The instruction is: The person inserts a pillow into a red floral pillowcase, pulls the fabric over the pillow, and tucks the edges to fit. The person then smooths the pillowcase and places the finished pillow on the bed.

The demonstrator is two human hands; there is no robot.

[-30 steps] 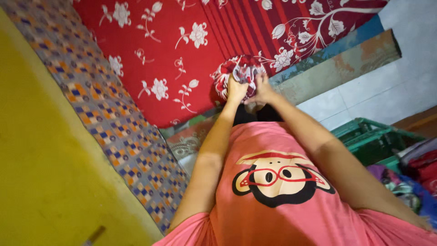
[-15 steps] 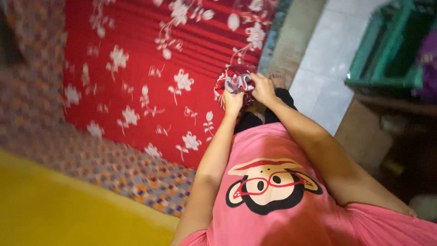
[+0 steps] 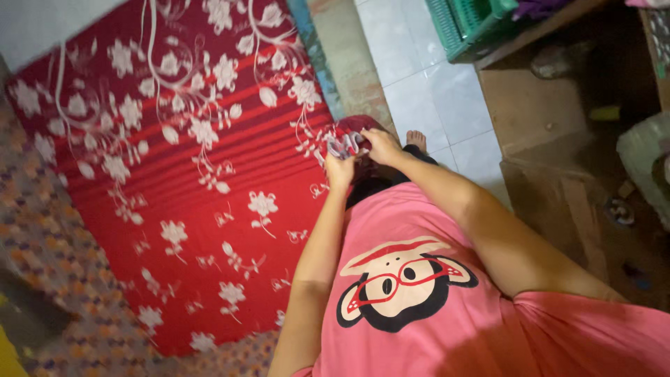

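My left hand [image 3: 340, 168] and my right hand [image 3: 381, 145] both grip a bunched red and white flowered cloth [image 3: 349, 137] in front of my body. The cloth is gathered into a small bundle between the two fists. Below the bundle lies a red mattress cover with white flowers [image 3: 181, 174], spread flat. My pink shirt with a cartoon print fills the lower right of the view, and one bare foot [image 3: 416, 140] shows on the floor past my right hand.
A patterned blue and orange sheet [image 3: 49, 258] borders the red mattress cover on the left. White floor tiles [image 3: 433, 105] lie to the right, with a green plastic crate [image 3: 474, 21] at the top and brown cardboard [image 3: 544, 119] beside it.
The view has swung round: the yellow wall has left the frame and the mattress now fills the left. Both hands stay closed on the bundled cloth.
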